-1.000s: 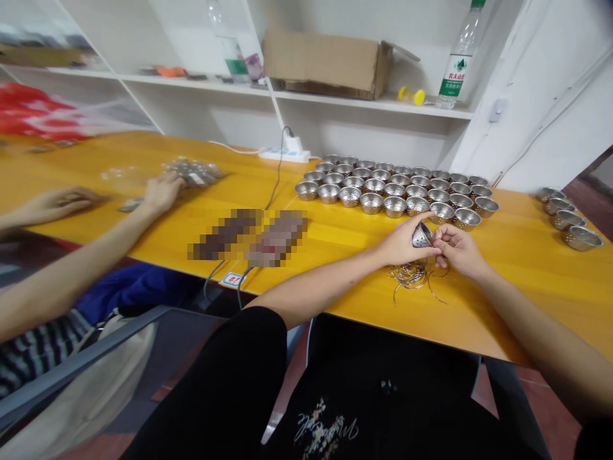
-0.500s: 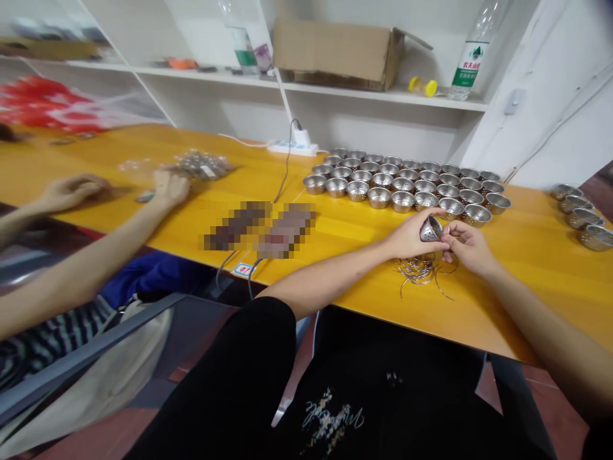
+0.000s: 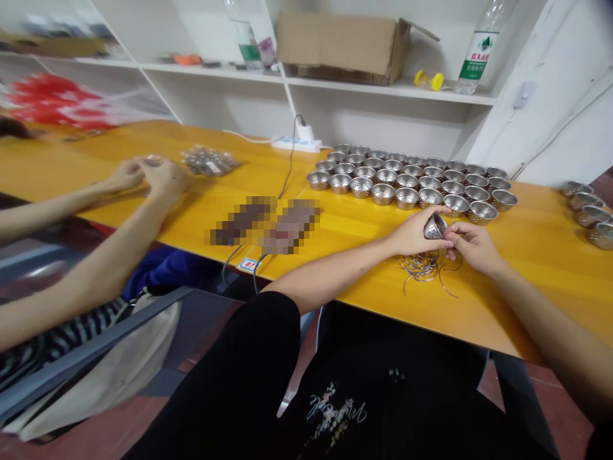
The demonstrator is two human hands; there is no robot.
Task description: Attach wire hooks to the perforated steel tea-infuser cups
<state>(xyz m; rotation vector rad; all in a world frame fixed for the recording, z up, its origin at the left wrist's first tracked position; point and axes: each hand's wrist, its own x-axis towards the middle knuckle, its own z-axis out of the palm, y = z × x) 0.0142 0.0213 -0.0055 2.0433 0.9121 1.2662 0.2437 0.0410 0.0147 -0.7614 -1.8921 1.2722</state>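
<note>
Tilted on its side, a small perforated metal cup (image 3: 435,227) is gripped by my left hand (image 3: 414,233), fingers wrapped round it. My right hand (image 3: 472,246) is pinched at the cup's rim; a thin wire seems to be between its fingertips, partly hidden. Below both hands lies a loose heap of thin curved metal wires (image 3: 421,267) on the yellow table (image 3: 364,281). Just beyond my hands, several like cups (image 3: 407,198) stand upright in close rows.
More cups (image 3: 592,216) stand at the right. Two blurred-out items (image 3: 292,227) with cables lie left of my arm, before a power strip (image 3: 297,144). At the left, a co-worker's hands (image 3: 160,179) work near a pile of small metal parts (image 3: 209,161). A shelf (image 3: 383,91) runs behind.
The co-worker's two hands have come together. My hands keep nearly the same hold on the cup and at its rim. The whole view has shifted slightly.
</note>
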